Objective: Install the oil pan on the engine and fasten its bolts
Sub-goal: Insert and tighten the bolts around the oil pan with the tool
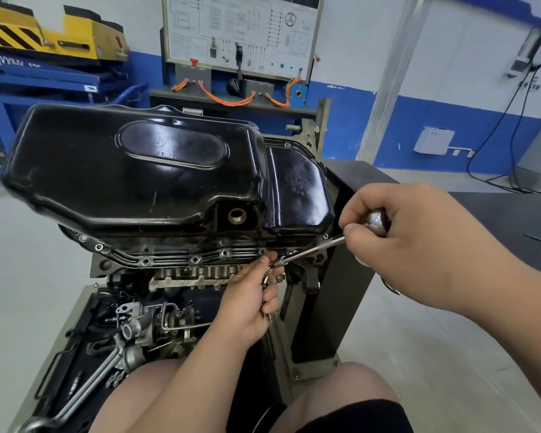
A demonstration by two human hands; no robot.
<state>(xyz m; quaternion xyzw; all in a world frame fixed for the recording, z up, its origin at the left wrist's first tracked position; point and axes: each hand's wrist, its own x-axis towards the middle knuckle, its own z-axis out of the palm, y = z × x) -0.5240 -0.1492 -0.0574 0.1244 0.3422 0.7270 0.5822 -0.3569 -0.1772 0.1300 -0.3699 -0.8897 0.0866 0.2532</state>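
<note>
black and glossy, the oil pan (138, 170) sits on the upturned engine (181, 278). its flange (169, 257) lies along the block, and several seated bolts (145, 261) stand in the holes on the pan's near edge. at the pan's near right corner the left hand (247, 304) pinches a bolt at the flange with its fingertips, and spare bolts (265, 280) are tucked in its curled fingers. the right hand (413, 242) is closed around a chrome-knobbed driver (314, 250), whose thin shaft reaches down to that same corner. the step in hand looks to be starting this bolt. it goes best with the shaft in line with the hole, spun lightly so the thread catches without crossing, while the left fingers steady the head until it bites. i'd leave each bolt only snug until all around the pan are in — then tighten evenly, so the flange seats flat.
</note>
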